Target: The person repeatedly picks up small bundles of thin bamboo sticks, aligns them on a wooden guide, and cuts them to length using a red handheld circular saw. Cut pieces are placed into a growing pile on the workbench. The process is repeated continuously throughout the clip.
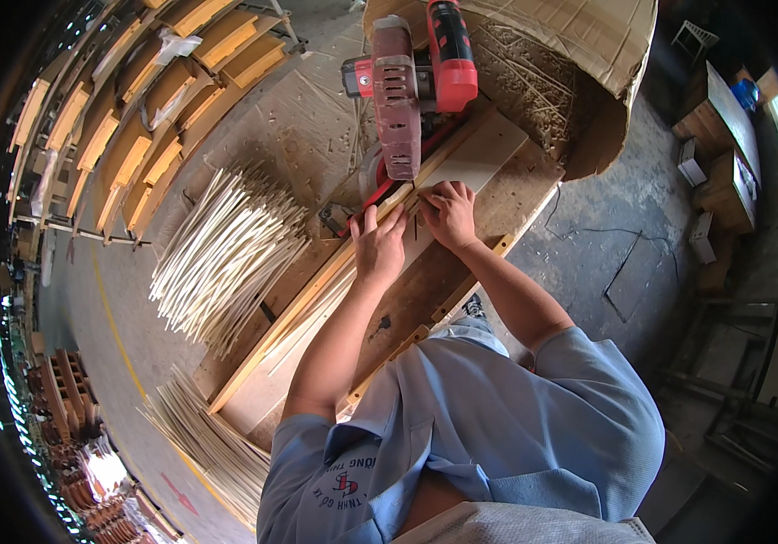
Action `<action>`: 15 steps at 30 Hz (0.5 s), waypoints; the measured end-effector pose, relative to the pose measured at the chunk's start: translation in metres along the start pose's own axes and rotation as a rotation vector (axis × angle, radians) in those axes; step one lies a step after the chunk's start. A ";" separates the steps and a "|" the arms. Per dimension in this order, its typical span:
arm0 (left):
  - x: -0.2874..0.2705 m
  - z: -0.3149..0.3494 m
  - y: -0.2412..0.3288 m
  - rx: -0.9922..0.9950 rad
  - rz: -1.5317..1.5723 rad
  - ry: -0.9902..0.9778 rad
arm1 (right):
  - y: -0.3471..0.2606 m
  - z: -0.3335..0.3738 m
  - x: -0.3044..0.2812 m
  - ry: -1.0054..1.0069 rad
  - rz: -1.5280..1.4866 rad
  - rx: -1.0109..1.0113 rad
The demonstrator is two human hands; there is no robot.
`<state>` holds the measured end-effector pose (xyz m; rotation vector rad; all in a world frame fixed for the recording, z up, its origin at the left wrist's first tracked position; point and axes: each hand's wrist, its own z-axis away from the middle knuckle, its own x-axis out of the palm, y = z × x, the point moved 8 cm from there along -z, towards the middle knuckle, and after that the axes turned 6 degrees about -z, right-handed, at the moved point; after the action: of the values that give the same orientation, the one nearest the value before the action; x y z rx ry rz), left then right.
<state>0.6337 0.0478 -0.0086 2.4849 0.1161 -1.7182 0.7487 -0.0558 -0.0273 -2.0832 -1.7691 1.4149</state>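
A red and black power saw (pixel 395 109) with a dusty guard stands over the wooden workbench, its lower guard close beyond my hands. My left hand (pixel 378 249) is closed over a few thin wooden sticks (pixel 312 313), fingertips resting on the long wooden fence (pixel 285 331). The sticks run back from that hand along the fence. Just right of the guard, my right hand (pixel 450 216) has its fingers bent and pressed together at the fence, above a pale board (pixel 489 154). What those fingers hold is hidden.
A large pile of pale thin sticks (pixel 226 258) lies left of the fence, with another bundle (pixel 203 444) nearer me. Behind the saw, a cardboard box (pixel 602 118) holds offcuts. Racks with wooden parts (pixel 149 118) stand far left; a cable (pixel 625 263) lies on the right floor.
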 end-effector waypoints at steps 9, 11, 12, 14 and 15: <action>0.000 0.000 0.000 -0.001 -0.012 -0.002 | -0.001 0.000 -0.001 -0.001 0.032 -0.007; -0.001 0.000 0.000 0.003 -0.015 0.007 | -0.001 0.000 0.000 -0.002 0.033 -0.013; -0.001 0.000 0.000 0.001 -0.012 0.006 | -0.001 0.000 0.000 -0.003 0.034 -0.016; -0.001 0.000 0.001 -0.004 -0.008 0.003 | -0.001 0.000 0.000 0.000 0.029 -0.016; -0.001 0.000 0.000 -0.005 -0.004 0.003 | -0.001 0.000 0.000 0.002 0.026 -0.017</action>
<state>0.6333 0.0475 -0.0075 2.4853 0.1247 -1.7139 0.7480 -0.0554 -0.0269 -2.1225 -1.7661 1.4091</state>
